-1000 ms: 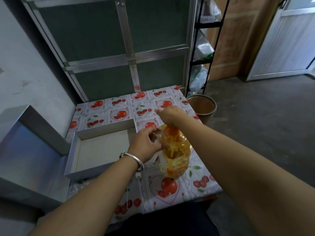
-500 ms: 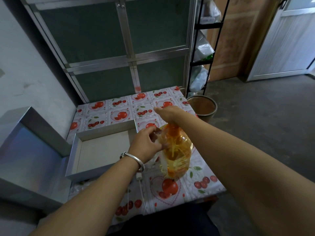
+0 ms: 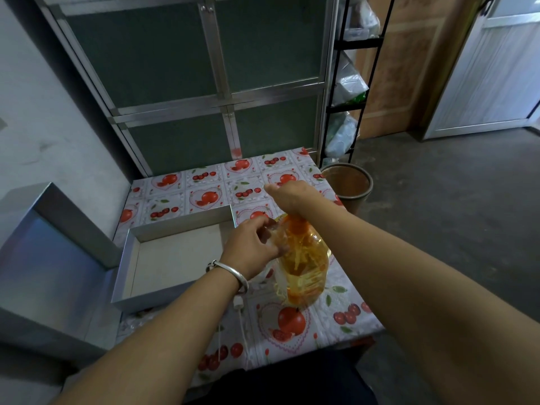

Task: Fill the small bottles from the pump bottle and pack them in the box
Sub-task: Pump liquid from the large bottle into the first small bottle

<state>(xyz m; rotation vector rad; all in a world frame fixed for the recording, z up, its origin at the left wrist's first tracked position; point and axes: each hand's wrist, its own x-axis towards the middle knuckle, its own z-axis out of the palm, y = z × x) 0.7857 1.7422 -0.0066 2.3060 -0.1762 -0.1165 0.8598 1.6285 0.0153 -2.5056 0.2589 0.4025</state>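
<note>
The clear plastic pump bottle of amber liquid (image 3: 304, 264) stands upright on the fruit-print worktop (image 3: 204, 188), at 3 o'clock of the shallow grey cardboard box (image 3: 175, 255). The right hand (image 3: 295, 200) curls down over its orange top, while the left hand (image 3: 254, 244) pinches something small and clear against its shoulder.

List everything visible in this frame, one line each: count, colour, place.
pump bottle: 1, clear with amber liquid, table right
box: 1, silver, table left, open
lid: 1, silver, left of box
tablecloth: 1, white with red fruit, on table
bucket: 1, brown, floor right of table
shelf rack: 1, black, far right
bracelet: 1, silver, left wrist
left hand: at bottle's shoulder, holding something clear
right hand: on bottle's top
</note>
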